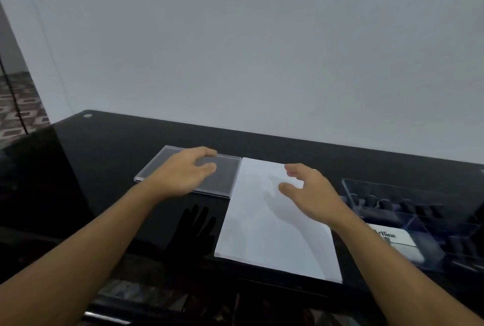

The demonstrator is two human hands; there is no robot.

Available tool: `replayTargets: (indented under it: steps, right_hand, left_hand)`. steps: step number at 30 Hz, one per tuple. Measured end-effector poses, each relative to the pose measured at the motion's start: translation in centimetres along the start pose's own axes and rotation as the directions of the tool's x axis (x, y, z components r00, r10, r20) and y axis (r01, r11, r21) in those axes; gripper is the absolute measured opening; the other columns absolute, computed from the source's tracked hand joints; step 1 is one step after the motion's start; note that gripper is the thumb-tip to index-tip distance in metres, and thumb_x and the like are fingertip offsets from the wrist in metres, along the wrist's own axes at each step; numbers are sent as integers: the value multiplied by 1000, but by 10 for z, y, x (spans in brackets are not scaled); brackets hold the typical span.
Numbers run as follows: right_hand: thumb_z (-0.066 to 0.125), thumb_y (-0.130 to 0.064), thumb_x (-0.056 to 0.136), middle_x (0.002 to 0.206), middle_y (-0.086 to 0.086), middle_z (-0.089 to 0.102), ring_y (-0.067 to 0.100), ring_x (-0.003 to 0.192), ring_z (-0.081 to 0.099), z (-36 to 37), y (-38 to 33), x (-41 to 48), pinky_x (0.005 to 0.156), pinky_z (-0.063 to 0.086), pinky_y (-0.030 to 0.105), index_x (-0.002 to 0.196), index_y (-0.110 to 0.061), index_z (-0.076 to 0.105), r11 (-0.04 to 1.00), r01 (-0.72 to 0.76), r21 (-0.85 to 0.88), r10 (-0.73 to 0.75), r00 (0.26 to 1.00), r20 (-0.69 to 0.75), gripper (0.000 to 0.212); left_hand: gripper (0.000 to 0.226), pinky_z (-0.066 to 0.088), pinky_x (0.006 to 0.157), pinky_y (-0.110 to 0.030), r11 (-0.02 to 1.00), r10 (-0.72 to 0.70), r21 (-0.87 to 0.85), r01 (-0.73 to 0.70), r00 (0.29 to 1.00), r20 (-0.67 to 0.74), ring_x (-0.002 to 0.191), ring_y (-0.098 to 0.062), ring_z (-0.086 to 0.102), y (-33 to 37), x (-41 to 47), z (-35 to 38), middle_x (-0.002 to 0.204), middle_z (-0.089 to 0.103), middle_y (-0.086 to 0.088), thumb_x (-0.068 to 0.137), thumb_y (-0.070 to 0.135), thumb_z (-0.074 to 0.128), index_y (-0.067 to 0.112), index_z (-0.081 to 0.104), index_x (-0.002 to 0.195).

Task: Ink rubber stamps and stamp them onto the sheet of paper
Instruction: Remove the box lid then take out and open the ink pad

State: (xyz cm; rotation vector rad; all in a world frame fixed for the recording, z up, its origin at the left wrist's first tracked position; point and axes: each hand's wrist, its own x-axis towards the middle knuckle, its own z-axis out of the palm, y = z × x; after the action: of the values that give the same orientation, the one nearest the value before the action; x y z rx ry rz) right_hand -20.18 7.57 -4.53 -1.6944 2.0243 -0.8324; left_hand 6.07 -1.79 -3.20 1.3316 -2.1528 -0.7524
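A white sheet of paper (272,223) lies on the black glossy table. My right hand (309,194) hovers over the sheet's far right part, fingers apart and curled, holding nothing. To the left of the sheet lies a flat clear plastic lid (227,181). My left hand (183,171) hovers above it with fingers bent and spread, empty. At the right stands a clear plastic box (408,192) with a row of dark rubber stamps (387,205) inside. A white ink pad box (403,244) with black lettering rests in its near compartment.
The black table (110,158) runs back to a plain grey wall. Its left edge drops to a patterned floor (21,111). A small round metal fitting (87,115) sits at the table's far left corner. The near table edge runs along the bottom.
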Motion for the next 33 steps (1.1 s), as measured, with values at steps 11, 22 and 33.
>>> replayTargets:
  steps: [11,22,33]
  right_hand:
    - [66,-27,94,133,0,63,14,119,59,-118,74,-74,102,47,33,138,-17,57,976,-217,-13,214,970,-119,46]
    - [56,-23,81,63,6,43,21,60,42,-135,93,-83,58,35,36,74,-16,55,916,-397,53,400,914,-68,10]
    - [49,-15,89,55,-3,35,14,50,28,-126,87,-63,51,25,30,72,-15,47,833,-522,187,526,850,31,18]
  left_hand:
    - [42,27,94,-21,969,238,-111,-223,958,159,133,-10,37,152,-18,128,149,38,13,98,36,45,33,42,140]
    - [41,36,99,-29,967,254,-64,-246,919,301,134,-27,40,196,-18,212,156,25,-6,93,28,49,32,50,134]
    - [55,24,97,-20,977,215,-80,-200,931,296,140,-16,32,177,-16,211,159,21,2,95,34,49,31,35,147]
